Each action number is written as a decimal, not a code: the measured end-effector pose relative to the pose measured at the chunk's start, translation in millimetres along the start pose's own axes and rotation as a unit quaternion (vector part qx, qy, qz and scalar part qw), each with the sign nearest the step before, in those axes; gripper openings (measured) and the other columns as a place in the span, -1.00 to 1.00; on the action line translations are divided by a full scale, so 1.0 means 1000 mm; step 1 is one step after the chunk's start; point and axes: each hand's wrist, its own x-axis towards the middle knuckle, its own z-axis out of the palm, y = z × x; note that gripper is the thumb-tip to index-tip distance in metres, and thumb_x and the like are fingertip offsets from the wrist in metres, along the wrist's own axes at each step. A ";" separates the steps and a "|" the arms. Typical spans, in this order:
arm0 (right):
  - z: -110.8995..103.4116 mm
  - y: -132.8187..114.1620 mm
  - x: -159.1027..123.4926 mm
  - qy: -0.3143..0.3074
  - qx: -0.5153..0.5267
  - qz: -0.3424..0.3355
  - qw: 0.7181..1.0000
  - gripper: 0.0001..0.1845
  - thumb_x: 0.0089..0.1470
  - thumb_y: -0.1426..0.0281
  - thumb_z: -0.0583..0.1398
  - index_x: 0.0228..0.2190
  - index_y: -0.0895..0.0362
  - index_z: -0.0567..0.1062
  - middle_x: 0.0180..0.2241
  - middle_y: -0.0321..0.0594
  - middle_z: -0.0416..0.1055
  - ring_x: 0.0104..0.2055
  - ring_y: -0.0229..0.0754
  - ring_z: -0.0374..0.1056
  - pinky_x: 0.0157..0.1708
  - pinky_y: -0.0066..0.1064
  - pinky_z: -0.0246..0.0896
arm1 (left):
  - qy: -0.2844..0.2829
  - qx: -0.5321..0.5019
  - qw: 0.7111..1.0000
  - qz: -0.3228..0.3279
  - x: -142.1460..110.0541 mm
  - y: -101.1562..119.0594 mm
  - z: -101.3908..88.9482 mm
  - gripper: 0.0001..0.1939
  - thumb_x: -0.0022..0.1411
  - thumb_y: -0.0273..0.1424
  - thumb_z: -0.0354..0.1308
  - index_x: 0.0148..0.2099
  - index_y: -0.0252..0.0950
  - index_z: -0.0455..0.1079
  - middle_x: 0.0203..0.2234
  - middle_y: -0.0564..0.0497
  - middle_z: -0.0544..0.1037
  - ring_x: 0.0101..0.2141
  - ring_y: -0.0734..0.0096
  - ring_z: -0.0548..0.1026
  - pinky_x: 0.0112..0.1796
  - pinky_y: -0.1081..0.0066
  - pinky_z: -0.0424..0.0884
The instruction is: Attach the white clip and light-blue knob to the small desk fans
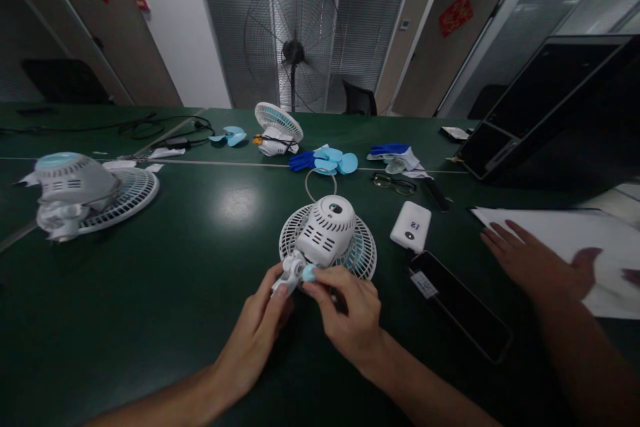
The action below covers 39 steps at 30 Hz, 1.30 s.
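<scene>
A small white fan [326, 233] lies grille-down on the dark green table in front of me, its motor housing facing up. My left hand [260, 320] is closed around the white clip bracket [289, 272] at the fan's near end. A light blue knob [309, 273] sits between the thumb and fingers of my right hand [350, 310], right against the bracket's side. Whether the knob is seated in the bracket cannot be made out. A thin cable [320, 172] loops out behind the housing.
Another fan [75, 187] lies at left, a third [277, 130] at the back. Light blue blades [335, 161], gloves [395, 155], glasses [394, 183], a white power bank [411, 225] and a black phone [460, 307] lie about. Another person's hand [543, 260] rests on white paper [555, 233] at right.
</scene>
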 end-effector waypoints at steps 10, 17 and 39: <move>-0.007 0.005 0.002 -0.045 -0.005 0.013 0.999 -0.84 0.30 0.57 0.20 -0.14 0.10 0.50 -0.31 -0.24 0.61 -0.33 -0.23 0.59 -0.32 -0.43 0.48 | 0.053 0.084 0.988 0.115 0.003 0.010 -0.003 -0.63 0.49 -0.17 0.07 0.18 -0.20 0.48 0.01 -0.11 0.54 -0.02 0.12 0.49 0.05 0.29 0.42; -0.011 0.000 0.008 -0.063 -0.044 -0.040 0.996 -0.74 0.28 0.60 0.19 -0.04 0.13 0.50 -0.25 -0.19 0.62 -0.25 -0.19 0.60 -0.29 -0.39 0.51 | -0.004 0.138 0.979 0.149 0.010 0.018 -0.009 -0.65 0.49 -0.20 0.10 0.17 -0.25 0.46 -0.08 -0.11 0.55 -0.08 0.14 0.50 -0.03 0.30 0.44; -0.012 -0.001 0.011 -0.113 -0.120 -0.044 0.985 -0.92 0.33 0.49 0.22 -0.16 0.14 0.53 -0.26 -0.19 0.59 -0.28 -0.20 0.57 -0.38 -0.38 0.43 | -0.041 0.096 0.985 0.137 0.013 0.009 -0.011 -0.44 0.51 -0.23 0.06 0.44 -0.23 0.11 -0.07 -0.10 0.60 -0.09 0.20 0.56 -0.01 0.26 0.46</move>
